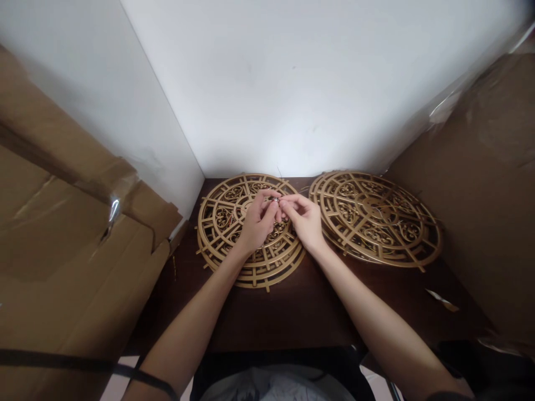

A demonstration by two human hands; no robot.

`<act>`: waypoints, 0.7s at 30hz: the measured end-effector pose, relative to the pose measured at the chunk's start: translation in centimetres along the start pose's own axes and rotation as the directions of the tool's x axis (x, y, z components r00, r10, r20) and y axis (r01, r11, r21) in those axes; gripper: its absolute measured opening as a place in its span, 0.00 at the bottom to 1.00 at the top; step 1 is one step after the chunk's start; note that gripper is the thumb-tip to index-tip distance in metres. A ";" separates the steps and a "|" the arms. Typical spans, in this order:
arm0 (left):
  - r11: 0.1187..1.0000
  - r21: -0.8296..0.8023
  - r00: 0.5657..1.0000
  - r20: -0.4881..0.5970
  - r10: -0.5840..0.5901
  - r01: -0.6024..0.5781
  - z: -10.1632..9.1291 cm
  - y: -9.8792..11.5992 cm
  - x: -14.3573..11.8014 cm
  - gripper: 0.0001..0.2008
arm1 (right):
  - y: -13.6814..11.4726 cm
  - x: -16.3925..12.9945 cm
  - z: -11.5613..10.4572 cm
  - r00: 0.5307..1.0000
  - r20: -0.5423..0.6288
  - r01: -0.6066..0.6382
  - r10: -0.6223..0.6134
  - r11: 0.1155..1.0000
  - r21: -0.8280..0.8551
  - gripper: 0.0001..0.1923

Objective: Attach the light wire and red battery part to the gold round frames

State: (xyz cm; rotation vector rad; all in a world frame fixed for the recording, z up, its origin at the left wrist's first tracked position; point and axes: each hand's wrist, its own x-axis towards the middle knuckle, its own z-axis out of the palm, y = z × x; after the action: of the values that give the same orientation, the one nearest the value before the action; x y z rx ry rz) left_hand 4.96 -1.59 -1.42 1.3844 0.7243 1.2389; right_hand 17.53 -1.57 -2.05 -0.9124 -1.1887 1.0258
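Both hands brought together over the near-left gold disc [251, 234], a round openwork piece lying flat on the dark table [301, 312]. Left hand [257, 220] curled, fingertips pinched on something tiny at the disc's centre; right hand [305, 220] likewise closed in a pinch, fingertips meeting the left's. Small item between them too small to name, possibly a thin wire [279, 171], since a fine strand rises toward the far wall [317, 83]. Held close and low, probably for steadiness over fine work. Second gold disc [376, 217] to the right, just beside the first, its near edge resting on the table. Cardboard [75, 239] stacked at left, more cardboard at right, hemming in the workspace.
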 end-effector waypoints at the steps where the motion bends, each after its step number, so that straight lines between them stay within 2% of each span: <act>1: 1.000 0.002 1.000 0.001 -0.001 0.001 0.0 0.0 0.0 0.10 | 0.0 0.0 0.0 1.000 -0.001 -0.001 0.001 1.000 -0.002 0.12; 21: 1.000 -0.001 1.000 -0.016 -0.002 0.002 0.1 0.1 0.0 0.10 | 0.0 0.0 -0.1 1.000 0.023 -0.003 0.003 1.000 -0.003 0.12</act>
State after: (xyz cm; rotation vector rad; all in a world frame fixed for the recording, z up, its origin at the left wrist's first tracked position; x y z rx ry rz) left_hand 5.06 -1.69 -1.26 1.3742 0.7362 1.2499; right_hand 17.60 -1.58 -2.09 -0.9071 -1.2084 1.0393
